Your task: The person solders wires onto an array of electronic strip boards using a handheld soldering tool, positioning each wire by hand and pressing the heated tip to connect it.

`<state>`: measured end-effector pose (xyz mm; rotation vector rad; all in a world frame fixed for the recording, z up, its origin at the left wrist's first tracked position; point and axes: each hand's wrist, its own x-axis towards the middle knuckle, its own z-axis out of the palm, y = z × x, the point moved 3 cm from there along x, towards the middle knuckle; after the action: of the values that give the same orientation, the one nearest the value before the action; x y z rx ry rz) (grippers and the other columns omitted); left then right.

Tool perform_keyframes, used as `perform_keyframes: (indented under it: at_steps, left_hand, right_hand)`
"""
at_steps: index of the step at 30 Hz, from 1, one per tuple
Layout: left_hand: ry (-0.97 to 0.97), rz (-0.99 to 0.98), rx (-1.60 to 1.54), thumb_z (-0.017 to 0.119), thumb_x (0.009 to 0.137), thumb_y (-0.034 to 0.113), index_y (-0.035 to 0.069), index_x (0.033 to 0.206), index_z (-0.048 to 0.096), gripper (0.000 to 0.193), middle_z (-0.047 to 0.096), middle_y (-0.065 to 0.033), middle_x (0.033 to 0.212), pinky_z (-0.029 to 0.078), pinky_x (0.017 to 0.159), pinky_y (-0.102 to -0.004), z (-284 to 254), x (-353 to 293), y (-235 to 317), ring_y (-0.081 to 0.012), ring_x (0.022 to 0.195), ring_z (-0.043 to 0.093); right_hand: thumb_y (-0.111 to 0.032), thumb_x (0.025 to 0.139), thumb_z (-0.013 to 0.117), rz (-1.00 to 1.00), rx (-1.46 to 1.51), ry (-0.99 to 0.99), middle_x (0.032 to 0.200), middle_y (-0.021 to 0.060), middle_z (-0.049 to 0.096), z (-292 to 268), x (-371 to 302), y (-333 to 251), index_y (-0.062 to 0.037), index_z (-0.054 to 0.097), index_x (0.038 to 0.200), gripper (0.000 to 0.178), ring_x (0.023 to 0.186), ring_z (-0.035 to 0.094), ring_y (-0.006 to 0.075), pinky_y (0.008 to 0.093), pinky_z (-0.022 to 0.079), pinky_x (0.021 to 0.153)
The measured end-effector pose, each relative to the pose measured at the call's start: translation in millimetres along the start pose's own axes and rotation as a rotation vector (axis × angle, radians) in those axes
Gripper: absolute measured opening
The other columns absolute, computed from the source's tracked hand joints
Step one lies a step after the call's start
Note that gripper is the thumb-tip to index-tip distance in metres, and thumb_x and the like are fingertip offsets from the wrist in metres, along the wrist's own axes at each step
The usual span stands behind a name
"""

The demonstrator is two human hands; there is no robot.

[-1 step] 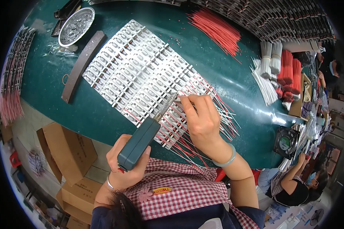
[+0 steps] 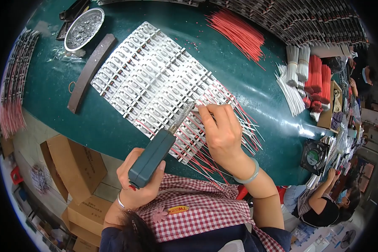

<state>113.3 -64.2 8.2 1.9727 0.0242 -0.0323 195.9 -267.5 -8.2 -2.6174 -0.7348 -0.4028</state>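
My left hand [image 2: 140, 174] is wrapped round the dark green handle of a soldering gun [image 2: 152, 157]. The gun's metal tip reaches up and right onto a panel of white plastic holders [image 2: 143, 80] with metal contacts, set in rows. Beside that tip, my right hand [image 2: 224, 132] pinches a thin wire [image 2: 196, 108] against the panel; its colour is hard to make out under the fingers. Red and white wires [image 2: 250, 130] stick out from the panel's right and near edges, some passing under my right hand.
A dark curved bar [image 2: 92, 71] lies along the panel's left side, and a round metal dish [image 2: 85, 29] stands beyond it. Loose red wires [image 2: 239, 33] lie at the back, bundled white wires [image 2: 293, 67] at right. A black fan [image 2: 314, 155] and a co-worker [image 2: 323, 206] are farther right.
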Motion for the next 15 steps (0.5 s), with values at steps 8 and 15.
perform_keyframes:
  at_steps: [8, 15]
  left_hand:
    - [0.028, -0.007, 0.056, 0.076, 0.079, 0.003, -0.004, 0.099, 0.069, 0.022, 0.068, -0.0145, 0.093, 0.054, 0.066, -0.0303, -9, -10, -4, -0.0243, 0.074, 0.068]
    - [0.021, -0.028, 0.064, 0.076, 0.079, 0.003, -0.005, 0.101, 0.07, 0.024, 0.069, -0.0166, 0.097, 0.055, 0.071, -0.0313, -11, -15, -4, -0.0261, 0.079, 0.07]
  right_hand:
    - [-0.003, 0.071, 0.065, -0.043, -0.024, 0.023, 0.093, 0.0122, 0.059, 1, 1, 0, 0.0061, 0.064, 0.101, 0.031, 0.081, 0.057, 0.0255, 0.0335, 0.049, 0.063]
    - [-0.003, 0.07, 0.064, -0.076, 0.008, 0.092, 0.094, 0.0123, 0.061, -2, -3, -2, 0.0059, 0.065, 0.103, 0.034, 0.082, 0.059, 0.0257, 0.035, 0.049, 0.065]
